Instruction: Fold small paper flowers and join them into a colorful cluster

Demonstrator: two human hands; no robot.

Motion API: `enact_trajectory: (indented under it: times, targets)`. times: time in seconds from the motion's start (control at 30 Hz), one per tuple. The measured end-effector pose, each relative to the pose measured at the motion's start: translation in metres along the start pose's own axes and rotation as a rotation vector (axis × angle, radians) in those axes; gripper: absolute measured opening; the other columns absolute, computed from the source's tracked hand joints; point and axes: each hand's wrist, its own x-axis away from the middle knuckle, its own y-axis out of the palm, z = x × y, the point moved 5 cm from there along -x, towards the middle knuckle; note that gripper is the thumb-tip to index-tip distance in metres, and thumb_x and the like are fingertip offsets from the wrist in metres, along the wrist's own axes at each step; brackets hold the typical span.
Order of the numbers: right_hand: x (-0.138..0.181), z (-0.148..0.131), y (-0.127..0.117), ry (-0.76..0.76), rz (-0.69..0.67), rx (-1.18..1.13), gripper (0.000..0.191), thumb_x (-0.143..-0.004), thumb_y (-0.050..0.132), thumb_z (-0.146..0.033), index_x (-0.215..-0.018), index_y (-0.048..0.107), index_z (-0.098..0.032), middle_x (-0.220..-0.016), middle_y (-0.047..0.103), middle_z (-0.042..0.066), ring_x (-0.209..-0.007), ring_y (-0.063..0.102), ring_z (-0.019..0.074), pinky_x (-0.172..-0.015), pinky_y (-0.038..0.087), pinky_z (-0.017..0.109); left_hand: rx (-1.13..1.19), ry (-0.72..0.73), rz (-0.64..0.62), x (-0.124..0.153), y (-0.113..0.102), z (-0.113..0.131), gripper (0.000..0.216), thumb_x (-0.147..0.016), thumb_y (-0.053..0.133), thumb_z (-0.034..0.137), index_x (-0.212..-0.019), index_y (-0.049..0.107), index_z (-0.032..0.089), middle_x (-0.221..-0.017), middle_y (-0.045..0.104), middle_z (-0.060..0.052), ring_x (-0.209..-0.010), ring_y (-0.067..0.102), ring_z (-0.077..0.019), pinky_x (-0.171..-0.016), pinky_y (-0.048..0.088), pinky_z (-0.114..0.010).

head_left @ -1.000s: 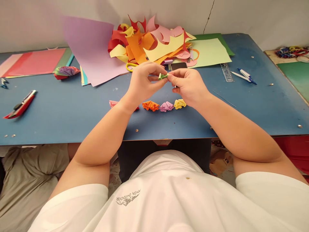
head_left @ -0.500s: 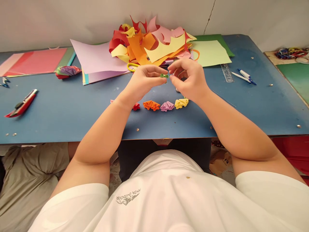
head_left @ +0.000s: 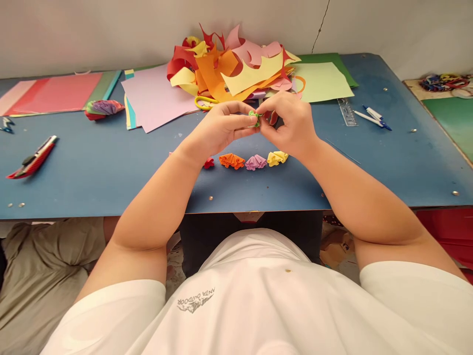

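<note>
My left hand (head_left: 221, 123) pinches a small green curled paper flower (head_left: 253, 115) between thumb and fingers, above the blue table. From the other side, my right hand (head_left: 291, 121) has its thumb and index finger closed at the flower's right edge; the fingertips hide part of it. Below the hands lies a row of folded paper flowers: a red one (head_left: 209, 163) partly behind my left wrist, an orange one (head_left: 231, 161), a lilac one (head_left: 255, 162) and a yellow one (head_left: 277, 158) near my right wrist.
Paper scraps (head_left: 216, 69) are heaped at the back over yellow-handled scissors (head_left: 205, 102). A lilac sheet (head_left: 158, 98) lies left of them. A red utility knife (head_left: 33, 159) is far left; a clear ruler (head_left: 347, 112) and pens (head_left: 371, 118) lie right. Someone's clothed leg (head_left: 51, 266) shows lower left.
My right fingers have come in to touch the green paper flower, which has turned in my left fingers. The lilac sheet's raised left side has dropped flatter.
</note>
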Motion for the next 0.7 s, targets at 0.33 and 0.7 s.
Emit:
enact_trajectory:
  times: [0.33, 0.7]
  targets:
    - [-0.007, -0.003, -0.003, 0.138, -0.018, -0.312, 0.037, -0.12, 0.087, -0.071, -0.122, 0.08, -0.035, -0.114, 0.087, 0.004, -0.097, 0.085, 0.026, -0.094, 0.083, 0.052, 0.05, -0.068, 0.022, 0.0, 0.004, 0.001, 0.026, -0.109, 0.084, 0.003, -0.089, 0.08, 0.018, -0.092, 0.082, 0.002, -0.089, 0.086, -0.0077, -0.119, 0.078, -0.032]
    - [-0.009, 0.0, -0.003, 0.259, -0.007, -0.514, 0.054, -0.101, 0.104, -0.087, -0.114, 0.088, -0.037, -0.113, 0.089, 0.006, -0.105, 0.089, 0.0319, -0.102, 0.087, 0.059, -0.015, -0.025, -0.002, -0.003, -0.006, 0.0, 0.027, -0.098, 0.099, 0.01, -0.089, 0.076, 0.02, -0.095, 0.082, 0.003, -0.1, 0.091, -0.0123, -0.131, 0.076, -0.041]
